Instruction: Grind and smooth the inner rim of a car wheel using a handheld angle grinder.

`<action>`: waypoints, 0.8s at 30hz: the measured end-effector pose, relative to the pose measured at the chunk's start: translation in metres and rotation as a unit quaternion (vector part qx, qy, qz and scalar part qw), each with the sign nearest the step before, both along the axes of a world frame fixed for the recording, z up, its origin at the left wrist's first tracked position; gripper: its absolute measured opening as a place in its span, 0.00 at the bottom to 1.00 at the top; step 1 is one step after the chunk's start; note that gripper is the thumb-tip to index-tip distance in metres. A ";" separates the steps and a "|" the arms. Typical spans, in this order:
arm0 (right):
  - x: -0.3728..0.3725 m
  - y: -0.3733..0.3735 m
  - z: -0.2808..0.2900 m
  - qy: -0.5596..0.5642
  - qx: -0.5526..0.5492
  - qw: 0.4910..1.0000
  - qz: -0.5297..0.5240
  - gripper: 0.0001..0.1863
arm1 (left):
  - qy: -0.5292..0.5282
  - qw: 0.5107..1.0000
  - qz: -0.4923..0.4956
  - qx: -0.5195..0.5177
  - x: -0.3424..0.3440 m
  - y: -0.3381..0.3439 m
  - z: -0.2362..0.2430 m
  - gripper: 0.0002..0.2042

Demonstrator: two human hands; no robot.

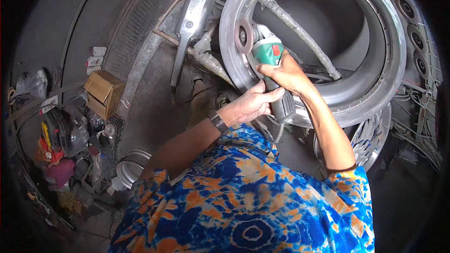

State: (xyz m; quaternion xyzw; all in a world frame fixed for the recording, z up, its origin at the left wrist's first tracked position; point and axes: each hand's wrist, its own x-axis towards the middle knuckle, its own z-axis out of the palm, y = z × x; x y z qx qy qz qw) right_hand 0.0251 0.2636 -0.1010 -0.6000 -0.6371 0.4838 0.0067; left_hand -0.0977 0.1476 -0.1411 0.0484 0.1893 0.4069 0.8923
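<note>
Both my hands are closed around an angle grinder point(269, 50) with a green head and a dark grey rear body. My right hand point(287, 72) wraps the grip just behind the green part. Lower down, my left hand point(253, 102) holds the rear body near the cord. The grinder's round disc point(243, 36) lies against or very close to the left face of a large metal ring point(233, 61); exact contact is hard to tell. Small holes run around the ring's flange, and its wide bore opens at upper right.
A pale bar point(300, 32) crosses the ring's opening. To the left stands a long silver metal tool body point(190, 23) on a frame. A cardboard box point(104, 93), metal pans point(133, 166) and mixed clutter lie farther left. Several discs point(405, 8) hang at right.
</note>
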 end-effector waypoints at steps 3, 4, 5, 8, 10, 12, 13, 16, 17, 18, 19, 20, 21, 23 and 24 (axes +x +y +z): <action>0.006 -0.010 0.005 -0.065 -0.049 0.996 0.043 0.44 | -0.051 0.997 0.001 -0.053 0.019 -0.017 -0.004 0.25; 0.008 -0.013 0.006 -0.059 -0.057 0.995 0.052 0.46 | -0.071 0.996 -0.004 -0.056 0.024 -0.022 -0.003 0.24; 0.010 -0.015 0.008 -0.060 -0.057 0.995 0.055 0.46 | -0.091 0.994 -0.009 -0.059 0.028 -0.026 -0.003 0.23; 0.012 -0.018 0.014 -0.064 -0.081 0.994 0.046 0.45 | -0.089 0.994 -0.014 -0.063 0.028 -0.025 -0.005 0.23; 0.006 -0.012 0.015 -0.043 -0.064 0.996 0.035 0.44 | -0.045 0.998 -0.008 -0.043 0.019 -0.018 -0.001 0.24; 0.002 -0.006 0.008 0.015 -0.043 0.999 0.010 0.41 | 0.006 1.000 -0.014 -0.023 0.007 -0.008 0.000 0.24; -0.008 -0.002 0.016 0.060 -0.086 0.994 0.011 0.42 | 0.021 0.999 -0.024 -0.007 -0.002 -0.005 -0.002 0.25; -0.014 -0.008 0.021 0.032 -0.068 0.997 -0.011 0.43 | 0.018 1.000 -0.024 0.009 -0.008 -0.005 -0.002 0.24; -0.006 -0.012 0.008 0.023 -0.049 0.998 -0.013 0.43 | 0.009 1.000 -0.024 0.011 -0.006 -0.008 -0.002 0.24; 0.003 -0.015 -0.003 0.015 -0.030 0.999 -0.015 0.44 | -0.005 1.000 -0.024 0.003 -0.001 -0.012 -0.001 0.23; 0.005 -0.016 -0.001 0.015 -0.030 0.999 -0.013 0.44 | -0.015 0.999 -0.018 -0.023 0.005 -0.017 0.000 0.23; 0.007 -0.019 0.001 0.006 -0.037 0.999 0.008 0.44 | -0.028 0.999 -0.017 -0.040 0.008 -0.021 0.002 0.23; 0.007 -0.021 0.002 -0.003 -0.043 0.999 0.030 0.44 | -0.040 0.997 -0.016 -0.056 0.011 -0.025 0.003 0.23; 0.004 -0.019 0.008 -0.035 -0.053 0.997 0.034 0.43 | -0.046 0.997 -0.009 -0.054 0.012 -0.026 0.004 0.23; 0.002 -0.017 0.007 -0.008 -0.065 0.998 0.025 0.42 | -0.035 0.998 -0.005 -0.046 0.011 -0.025 0.004 0.23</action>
